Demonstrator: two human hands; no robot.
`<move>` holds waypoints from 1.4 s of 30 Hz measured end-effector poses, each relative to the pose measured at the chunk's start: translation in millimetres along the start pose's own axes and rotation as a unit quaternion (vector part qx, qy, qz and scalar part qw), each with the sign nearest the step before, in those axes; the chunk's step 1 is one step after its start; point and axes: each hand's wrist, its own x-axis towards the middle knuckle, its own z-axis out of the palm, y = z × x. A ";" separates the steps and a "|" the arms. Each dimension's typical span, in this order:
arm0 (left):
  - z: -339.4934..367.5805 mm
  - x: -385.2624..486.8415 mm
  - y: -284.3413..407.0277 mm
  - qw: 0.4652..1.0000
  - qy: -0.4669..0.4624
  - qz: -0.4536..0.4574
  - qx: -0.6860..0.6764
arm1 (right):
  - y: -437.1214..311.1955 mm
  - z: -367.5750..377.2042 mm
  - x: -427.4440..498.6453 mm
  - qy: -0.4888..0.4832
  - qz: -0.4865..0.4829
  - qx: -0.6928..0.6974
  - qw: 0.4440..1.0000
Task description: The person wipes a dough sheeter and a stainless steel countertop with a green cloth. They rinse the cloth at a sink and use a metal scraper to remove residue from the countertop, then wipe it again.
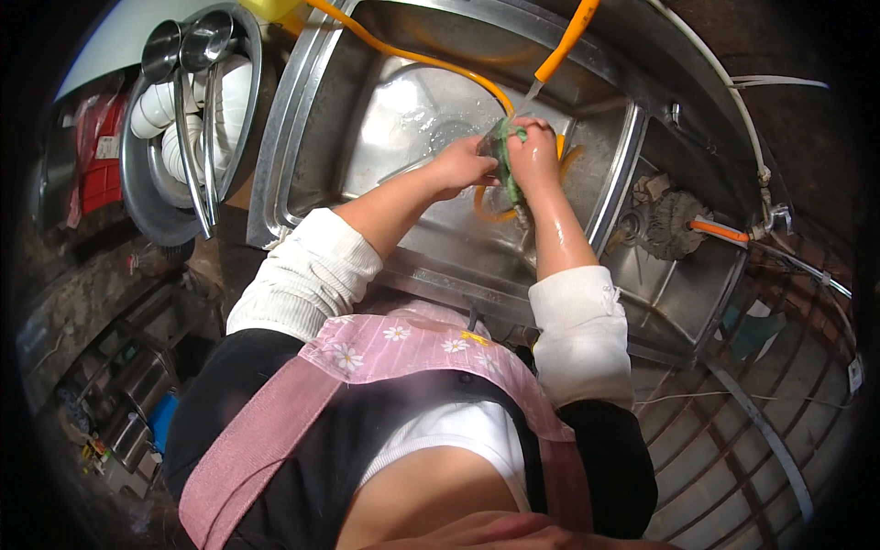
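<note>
Over the large stainless steel sink basin (323, 165), my left hand (460, 168) grips a dark, shiny object (490, 143) whose kind I cannot tell. My right hand (535, 157) presses a wet green cloth or scrubbing pad (509, 168) against that object's right side. Water (529, 96) runs from the end of an orange hose (567, 45) onto the cloth and my right fingers. The right forearm glistens with water. Part of the dark object is hidden by both hands.
Another orange hose (440, 63) curves into the basin. Left of the sink, a metal basin (148, 206) holds white bowls (184, 148) and two ladles (177, 96). A smaller right-hand compartment (660, 302) contains a grey mop-like bundle (677, 223). A red crate (103, 172) stands far left.
</note>
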 end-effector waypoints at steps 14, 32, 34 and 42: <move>-1.7 -19.8 4.6 0.999 0.021 0.033 0.019 | 0.3 -6.7 8.2 -0.185 -0.122 -0.076 0.972; -7.3 -23.5 6.9 0.997 -0.008 0.049 0.056 | 25.8 -11.9 15.5 -0.196 -0.022 -0.126 0.972; -11.1 -22.2 10.1 0.996 -0.036 0.041 0.071 | 23.6 -21.0 14.3 -0.138 0.083 -0.064 0.985; -6.0 -12.1 12.0 0.997 0.022 0.060 0.053 | 11.2 2.8 -1.6 -0.107 -0.055 -0.027 0.992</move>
